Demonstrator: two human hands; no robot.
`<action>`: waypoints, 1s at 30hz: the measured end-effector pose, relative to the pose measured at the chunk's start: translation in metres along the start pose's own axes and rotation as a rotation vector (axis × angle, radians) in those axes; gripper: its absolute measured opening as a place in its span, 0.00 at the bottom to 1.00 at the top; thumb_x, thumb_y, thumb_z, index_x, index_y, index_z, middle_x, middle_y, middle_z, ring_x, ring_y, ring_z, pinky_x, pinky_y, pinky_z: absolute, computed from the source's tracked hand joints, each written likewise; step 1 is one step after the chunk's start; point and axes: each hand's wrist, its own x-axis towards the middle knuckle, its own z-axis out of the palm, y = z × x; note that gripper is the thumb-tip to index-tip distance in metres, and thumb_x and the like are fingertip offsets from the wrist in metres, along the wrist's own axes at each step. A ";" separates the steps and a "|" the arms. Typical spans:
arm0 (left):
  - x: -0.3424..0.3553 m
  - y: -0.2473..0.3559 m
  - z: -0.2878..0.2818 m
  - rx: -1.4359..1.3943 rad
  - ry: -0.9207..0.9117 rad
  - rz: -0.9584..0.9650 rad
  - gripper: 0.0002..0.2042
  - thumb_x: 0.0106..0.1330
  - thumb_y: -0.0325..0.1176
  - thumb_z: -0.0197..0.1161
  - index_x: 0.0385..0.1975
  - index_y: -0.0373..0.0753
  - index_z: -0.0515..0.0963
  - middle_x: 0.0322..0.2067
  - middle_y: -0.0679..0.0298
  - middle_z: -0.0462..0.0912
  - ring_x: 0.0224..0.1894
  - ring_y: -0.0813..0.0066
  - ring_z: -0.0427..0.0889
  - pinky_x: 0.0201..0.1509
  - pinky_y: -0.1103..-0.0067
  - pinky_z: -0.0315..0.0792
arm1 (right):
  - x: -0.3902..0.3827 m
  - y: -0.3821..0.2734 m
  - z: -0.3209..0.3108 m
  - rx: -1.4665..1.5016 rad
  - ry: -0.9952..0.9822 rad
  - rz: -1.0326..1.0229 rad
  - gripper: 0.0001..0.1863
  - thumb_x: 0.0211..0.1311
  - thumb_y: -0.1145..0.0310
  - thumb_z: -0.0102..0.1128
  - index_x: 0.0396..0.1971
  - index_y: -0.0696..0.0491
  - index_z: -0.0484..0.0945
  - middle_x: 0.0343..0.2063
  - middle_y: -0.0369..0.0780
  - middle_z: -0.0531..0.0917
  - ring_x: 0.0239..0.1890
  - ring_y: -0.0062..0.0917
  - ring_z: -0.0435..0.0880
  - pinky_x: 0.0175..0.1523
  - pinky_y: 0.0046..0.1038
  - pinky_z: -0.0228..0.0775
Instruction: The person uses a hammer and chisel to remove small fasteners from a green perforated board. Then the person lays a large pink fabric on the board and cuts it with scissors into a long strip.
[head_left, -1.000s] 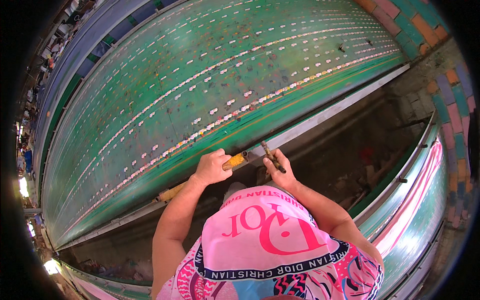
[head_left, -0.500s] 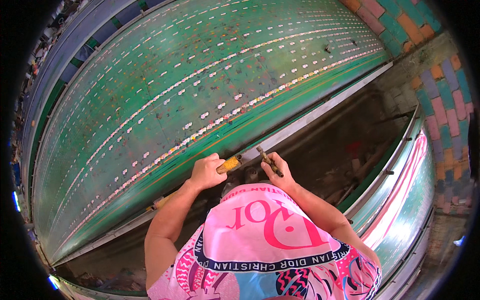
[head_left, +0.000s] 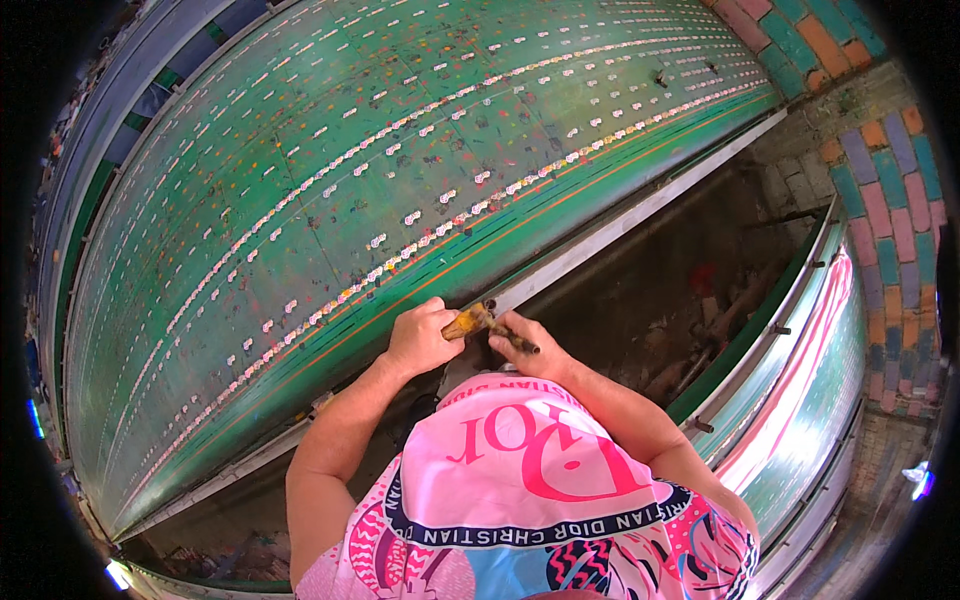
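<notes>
Left hand [head_left: 420, 338]: closed around a yellow-wrapped tube [head_left: 461, 325], with fingers curled over the near part and the dark-mouthed end sticking out to the right.
Right hand [head_left: 536, 334]: just beside the left one, not spread, pinching a slim dark metal rod [head_left: 523, 344] between thumb and fingers.
Yellow-wrapped tube: in the left hand, tilted up toward the right, its mouth in the narrow gap between both hands.
Metal rod: in the right hand, slanting down to the right, upper end close to the tube's mouth; cannot tell whether touching or only overlapping.
Long green table [head_left: 330, 250]: beyond both hands, marked with rows of small white motifs [head_left: 446, 195].
Pale metal rail [head_left: 600, 240]: along the table's near edge, just beyond both hands.
Dark floor strip [head_left: 680, 270]: to the right of the right hand.
Second table [head_left: 800, 365]: farther right of the right hand, bearing pink and white stripes.
Pink printed shirt [head_left: 530, 430]: below both hands, on the body side.
</notes>
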 end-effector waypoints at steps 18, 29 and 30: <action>0.003 0.025 -0.024 0.004 0.034 -0.010 0.14 0.55 0.39 0.74 0.40 0.45 0.90 0.31 0.58 0.80 0.35 0.52 0.86 0.38 0.60 0.82 | 0.020 0.012 -0.081 -0.166 0.157 -0.060 0.17 0.79 0.60 0.68 0.53 0.57 0.77 0.35 0.55 0.86 0.39 0.55 0.88 0.44 0.47 0.77; 0.141 0.116 -0.002 0.167 0.108 -0.198 0.28 0.70 0.49 0.75 0.67 0.42 0.84 0.39 0.52 0.84 0.39 0.49 0.88 0.43 0.58 0.81 | 0.174 0.053 -0.348 -0.660 0.384 -0.148 0.33 0.66 0.75 0.63 0.73 0.51 0.71 0.52 0.55 0.89 0.55 0.57 0.87 0.61 0.54 0.80; 0.164 0.130 0.012 0.180 0.081 -0.211 0.28 0.70 0.49 0.75 0.66 0.41 0.84 0.39 0.52 0.83 0.40 0.49 0.88 0.44 0.58 0.81 | 0.186 0.055 -0.366 -0.694 0.331 -0.291 0.33 0.65 0.76 0.64 0.71 0.51 0.73 0.53 0.55 0.89 0.56 0.56 0.87 0.62 0.52 0.80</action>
